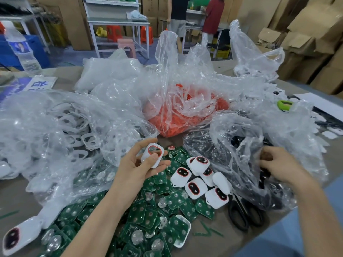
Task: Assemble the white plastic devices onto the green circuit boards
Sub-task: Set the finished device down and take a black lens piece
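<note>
My left hand (138,168) holds a white plastic shell (152,154) with a red-rimmed opening, raised above the table with my thumb on its face. A heap of green circuit boards (148,216) covers the table in front of me. Several white devices with red-ringed dark windows (196,184) lie in a cluster on the boards. My right hand (278,164) reaches into a clear plastic bag (241,154) holding dark parts; its fingers are curled, and what they pinch is hidden by the film.
Black scissors (245,214) lie right of the boards. A bag of orange-red parts (181,112) sits in the middle, a bag of white frames (55,127) at left. One white device (20,236) lies at the near left. Two people stand far behind.
</note>
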Available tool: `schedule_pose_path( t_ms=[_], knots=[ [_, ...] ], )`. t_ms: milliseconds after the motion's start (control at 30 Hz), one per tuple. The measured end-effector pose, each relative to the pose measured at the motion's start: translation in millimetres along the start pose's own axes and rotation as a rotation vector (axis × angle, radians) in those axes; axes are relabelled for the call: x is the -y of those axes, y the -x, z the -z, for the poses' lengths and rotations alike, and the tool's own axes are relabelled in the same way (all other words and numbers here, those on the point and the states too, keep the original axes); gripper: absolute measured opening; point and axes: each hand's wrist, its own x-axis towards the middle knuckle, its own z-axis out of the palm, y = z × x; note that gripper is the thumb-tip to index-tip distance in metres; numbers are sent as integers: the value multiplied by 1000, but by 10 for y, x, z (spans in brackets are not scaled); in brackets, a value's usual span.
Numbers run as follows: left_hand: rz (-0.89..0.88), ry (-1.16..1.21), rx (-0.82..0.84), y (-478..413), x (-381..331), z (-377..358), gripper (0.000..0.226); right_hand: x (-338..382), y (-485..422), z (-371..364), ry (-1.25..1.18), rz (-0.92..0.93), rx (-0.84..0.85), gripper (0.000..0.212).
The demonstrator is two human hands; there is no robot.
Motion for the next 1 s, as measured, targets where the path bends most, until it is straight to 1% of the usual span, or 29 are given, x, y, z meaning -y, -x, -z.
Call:
schedule_pose_path(
  t_ms=[67,133,167,200,233,267,333,400,467,533,600,667,767,1000],
  knots=[
    [0,9,2,2,-6,2,31,41,15,49,-19,1,-214,19],
    [0,19,8,6,-12,-2,35,136,82,123,-132,29,-448,15],
    [0,21,11,11,-15,-8,36,219,135,150,-257,69,-544,17],
    [-3,14,13,12,-21,-12,36,330,195,155,-413,120,-601,20],
    [-8,-2,14,17,-26,-17,37,471,267,142,-589,174,-600,22],
    [-14,-27,17,20,-30,-22,38,625,343,89,-761,217,-538,23],
    [-31,-84,16,23,-37,-25,38,922,483,-120,-1015,251,-294,24],
    [-42,-114,10,22,-43,-24,37,1148,555,-381,-1130,246,-75,26],
    [-42,-92,8,21,-53,-19,38,1299,586,-602,-1202,209,60,26],
    [-38,-61,7,15,-59,-7,44,1391,602,-752,-1272,167,159,18],
    [-42,-44,16,17,-67,4,47,1445,619,-842,-1314,144,216,15],
    [-51,-18,32,23,-81,5,44,1484,652,-906,-1277,161,234,13],
    [-57,-1,50,29,-103,-1,33,1535,710,-961,-1201,169,218,12],
    [-55,7,56,39,-133,-7,32,1576,729,-1013,-1237,120,215,13]
  ],
)
